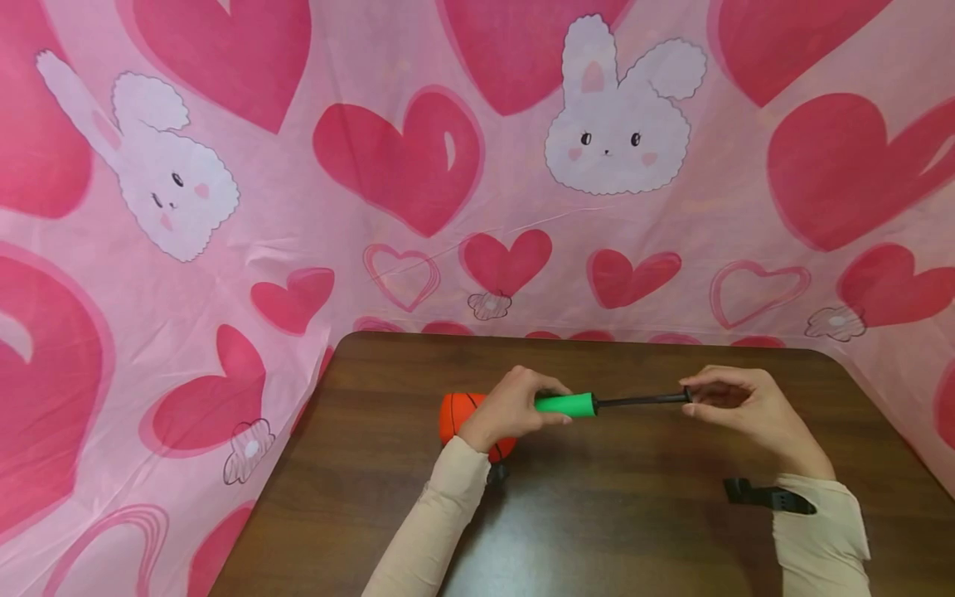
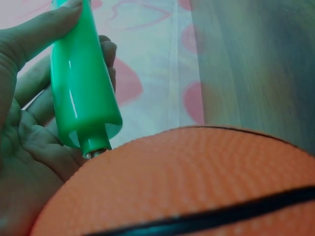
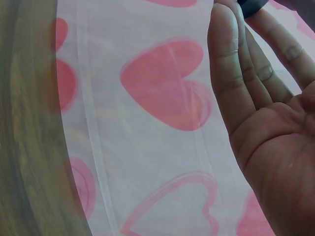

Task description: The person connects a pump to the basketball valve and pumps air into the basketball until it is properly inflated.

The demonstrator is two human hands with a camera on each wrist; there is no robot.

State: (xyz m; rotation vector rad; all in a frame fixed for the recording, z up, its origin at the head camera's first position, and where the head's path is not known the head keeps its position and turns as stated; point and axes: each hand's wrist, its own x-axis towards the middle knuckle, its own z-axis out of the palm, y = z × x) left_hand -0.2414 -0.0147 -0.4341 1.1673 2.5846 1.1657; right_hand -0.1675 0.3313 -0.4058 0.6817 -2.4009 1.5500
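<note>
Green pump (image 1: 573,405) lies over the tabletop (image 1: 612,506) in the curled grip of the left hand (image 1: 515,406), orange ball (image 1: 457,414) near at nine o'clock, black rod (image 1: 637,401) stretching to three, its end pinched by the right hand (image 1: 749,406).

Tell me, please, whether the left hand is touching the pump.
Touching. The left wrist view shows it plainly: the left hand has its thumb laid directly on the green side of the pump.

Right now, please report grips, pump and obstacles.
Left grip holds green pump barrel; right grip pinches black handle. Rod extended. Orange basketball by left grip, clear of rod.
</note>
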